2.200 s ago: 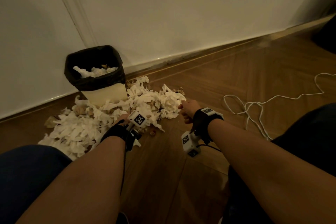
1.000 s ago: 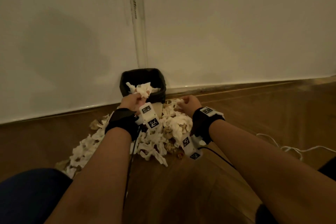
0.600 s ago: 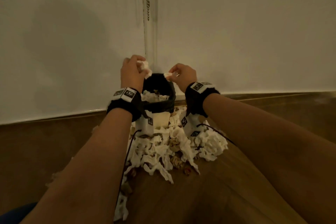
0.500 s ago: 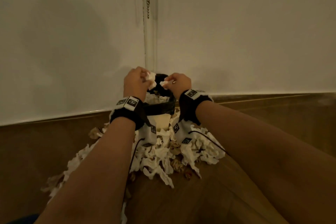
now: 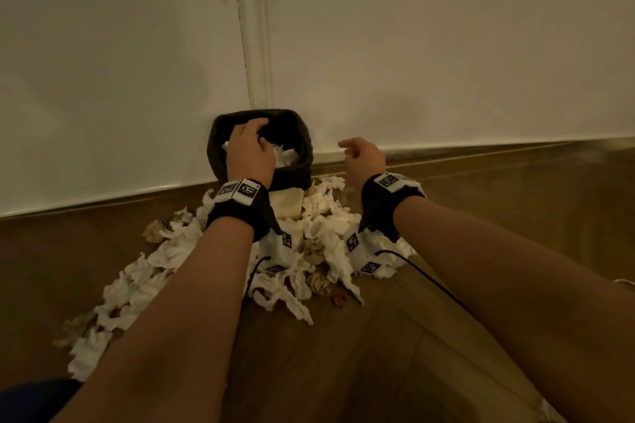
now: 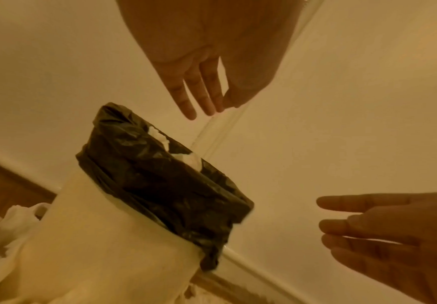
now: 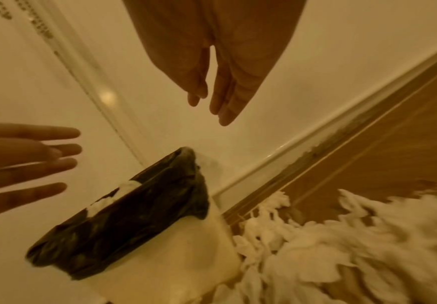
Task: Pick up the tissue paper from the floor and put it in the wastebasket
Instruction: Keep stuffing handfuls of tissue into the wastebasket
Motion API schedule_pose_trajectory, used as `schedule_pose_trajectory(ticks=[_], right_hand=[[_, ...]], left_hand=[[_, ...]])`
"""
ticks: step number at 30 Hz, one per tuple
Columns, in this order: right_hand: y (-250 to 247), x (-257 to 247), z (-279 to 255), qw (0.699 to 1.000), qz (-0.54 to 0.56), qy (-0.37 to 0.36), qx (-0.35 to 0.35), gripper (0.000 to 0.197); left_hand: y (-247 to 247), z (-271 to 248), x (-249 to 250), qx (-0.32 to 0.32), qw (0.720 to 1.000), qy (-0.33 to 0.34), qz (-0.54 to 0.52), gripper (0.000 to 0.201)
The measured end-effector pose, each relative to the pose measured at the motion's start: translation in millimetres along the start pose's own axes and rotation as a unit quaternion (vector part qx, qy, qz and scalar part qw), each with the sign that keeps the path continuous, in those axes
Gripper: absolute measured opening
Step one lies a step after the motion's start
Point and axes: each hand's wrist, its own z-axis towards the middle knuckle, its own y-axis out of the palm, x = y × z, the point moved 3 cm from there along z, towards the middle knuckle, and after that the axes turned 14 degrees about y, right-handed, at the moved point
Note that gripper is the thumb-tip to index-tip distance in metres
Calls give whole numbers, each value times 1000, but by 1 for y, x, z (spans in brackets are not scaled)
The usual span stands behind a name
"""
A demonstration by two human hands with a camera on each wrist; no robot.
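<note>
A cream wastebasket [image 5: 288, 204] lined with a black bag [image 6: 160, 185] stands against the white wall, with white tissue [image 5: 287, 156] showing inside it. My left hand [image 5: 249, 148] hovers over the basket's mouth, fingers straight and empty, as the left wrist view shows [image 6: 199, 98]. Just right of the basket my right hand [image 5: 360, 154] is also empty, its fingers straight [image 7: 217, 102]. A heap of torn white tissue paper [image 5: 323, 233] lies on the wooden floor in front of the basket and trails off to the left [image 5: 137, 288].
The white wall and its skirting [image 5: 481, 144] run right behind the basket. A few brown crumpled scraps [image 5: 318, 282] lie among the tissue. A black cable [image 5: 426, 278] runs from the right wrist camera. Bare wooden floor [image 5: 378, 354] lies nearer to me.
Half a second ago each hand pinched a small piece of tissue above the basket. Both hands have let go and spread their fingers; the right hand has drawn away to the right.
</note>
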Motion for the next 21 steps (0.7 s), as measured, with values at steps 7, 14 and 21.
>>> schedule_pose_trajectory(ticks=[7, 14, 21], right_hand=[[-34, 97, -36, 994, -21, 108, 5, 31], [-11, 173, -77, 974, -142, 142, -106, 30], [41, 201, -100, 889, -321, 123, -304, 36]], left_hand=[[52, -74, 36, -190, 975, 108, 24, 25], [95, -163, 8, -422, 897, 88, 101, 26], [119, -196, -12, -509, 834, 96, 189, 33]])
